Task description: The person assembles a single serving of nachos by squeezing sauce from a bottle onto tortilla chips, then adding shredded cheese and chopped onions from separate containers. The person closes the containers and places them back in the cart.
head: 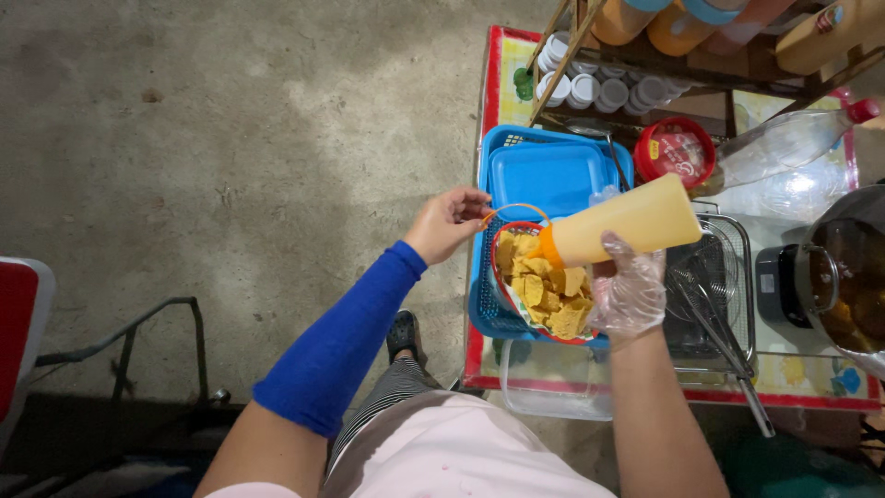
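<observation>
The right hand, covered by a thin clear plastic glove, is closed around the base of a yellow squeeze bottle. The bottle is soft-walled, opaque and roughly cylindrical, with an orange nozzle. Its long axis lies nearly horizontal, running from upper right down to lower left, so that the nozzle end points toward the food bowl directly to the left of the hand. The nozzle sits just above the bowl's near rim, over the contents. The bowl is round with a red rim and a patterned paper liner, and holds a heap of yellow, irregular, crisp-looking fried pieces. The left hand, bare, with a blue fabric sleeve on the forearm, is pinched on a thin orange loop at the bowl's far-left edge; what the loop belongs to cannot be determined. The right hand is the nearer to the bottle; the left is the nearer to the bowl's rim. The bowl rests in a blue perforated plastic basket, beside a flat blue tray. To the right on the desk, covered in a glossy printed sheet, stand a wire mesh basket with metal tongs and a dark pot.
</observation>
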